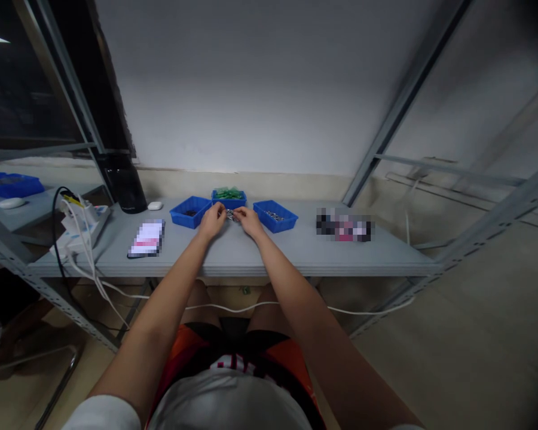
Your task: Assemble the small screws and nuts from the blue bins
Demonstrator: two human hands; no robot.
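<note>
My left hand [212, 220] and my right hand [250, 221] meet at the middle of the grey shelf table, fingers pinched together. Small shiny metal pieces [230, 215] show between the fingertips; what each hand grips is too small to make out. Just left of my left hand stands a blue bin [177, 220] with dark small parts in it. A second blue bin [288, 225], beside my right hand, holds small silvery parts. Behind both hands, a third blue bin [242, 203] is filled with green pieces [228, 193].
A phone [147, 237] lies left, near a white case [155, 205] and a black cylinder [126, 185]. A power strip [85, 230] with cables sits at the left end. A blurred-out object [344, 228] lies right. A white cable [233, 309] hangs across below the table edge.
</note>
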